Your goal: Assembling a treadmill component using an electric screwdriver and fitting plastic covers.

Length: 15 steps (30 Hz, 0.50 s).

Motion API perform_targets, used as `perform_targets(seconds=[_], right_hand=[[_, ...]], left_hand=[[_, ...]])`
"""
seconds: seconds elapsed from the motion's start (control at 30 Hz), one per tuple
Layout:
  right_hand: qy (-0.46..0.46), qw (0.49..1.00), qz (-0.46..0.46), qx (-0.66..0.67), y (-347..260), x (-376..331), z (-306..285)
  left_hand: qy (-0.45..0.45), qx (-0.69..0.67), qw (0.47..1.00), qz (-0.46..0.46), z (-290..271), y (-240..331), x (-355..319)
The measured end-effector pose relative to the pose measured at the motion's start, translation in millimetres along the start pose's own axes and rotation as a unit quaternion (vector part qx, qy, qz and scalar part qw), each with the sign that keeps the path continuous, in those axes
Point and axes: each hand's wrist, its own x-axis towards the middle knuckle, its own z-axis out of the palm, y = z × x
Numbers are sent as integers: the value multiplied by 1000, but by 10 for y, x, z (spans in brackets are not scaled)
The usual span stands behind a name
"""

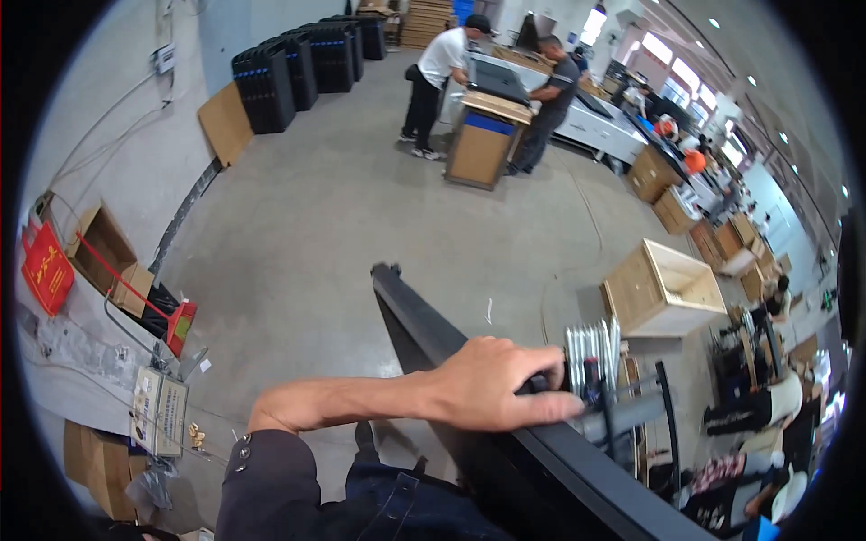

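I'm standing on a wide grey floor [298,216] in a big, busy hall, a pale wall [117,117] running up my left side. Black cases with blue marks [263,88] line up along it, a brown board [225,124] leaning just this side of them. Straight ahead, one person in a white shirt [444,72] and another in grey [552,99] bend over a dark case [498,79] on a wooden-topped stand [481,149], with a long white surface [586,126] reaching off behind to the right.

And here's my left hand [496,383], coming across from the left, curled and gripping the long black panel [419,316] from above at its upper edge. The panel slants right under my palm, its far end pointing ahead and left, its near end running down to the lower right.

Grey floor stretches from that far tip towards the two people. Close on my right, beyond my fingertips, silvery tubes [591,352] stand bunched; the open wooden crate [663,288] sits past them. Over left, a red broom [180,325] keeps near the wall.
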Motion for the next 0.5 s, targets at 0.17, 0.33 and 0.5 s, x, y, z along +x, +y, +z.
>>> perform_targets(seconds=[0.17, 0.33, 0.5], right_hand=[[-25, 998, 56, -27, 726, 1304, 622], [-63, 990, 120, -51, 1203, 2857, 944], [-125, 973, 183, -57, 1508, 4642, 1135]], left_hand=[[116, -72, 984, -111, -1096, -1250, -97], [222, -117, 945, -211, -1989, -2154, 37], [356, -85, 901, -233, -2745, -3144, 441]])
